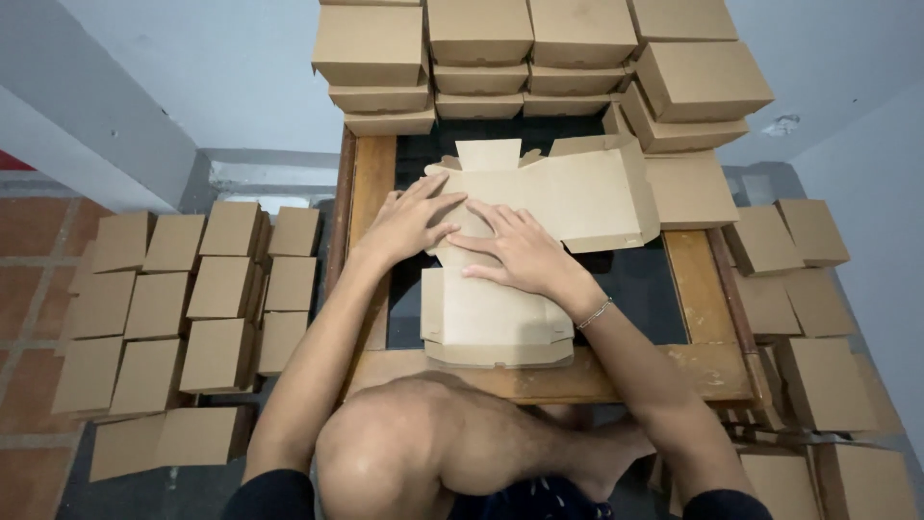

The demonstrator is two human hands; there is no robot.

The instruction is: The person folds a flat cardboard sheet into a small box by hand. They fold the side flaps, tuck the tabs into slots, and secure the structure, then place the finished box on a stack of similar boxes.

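Looking down from my head camera, I see both of my hands pressed flat on an unfolded brown cardboard box blank that lies on a small dark-topped wooden bench in front of my raised knee.

My left hand rests palm down on the blank's upper left part, fingers spread and pointing right, gripping nothing. My right hand lies just beside it, also palm down with fingers spread, pointing left toward the left hand; their fingertips nearly meet. A thin bracelet circles the right wrist.

The blank's long axis runs away from me, from the bench's near edge toward the far edge. Its near section lies flat below my hands. Its far section, with side flaps partly raised, stretches beyond my hands and to the right, so the loose end lies nearer my right hand.

At the bench's far edge stand stacked finished boxes. More closed boxes sit in rows on the floor to my left and to my right.
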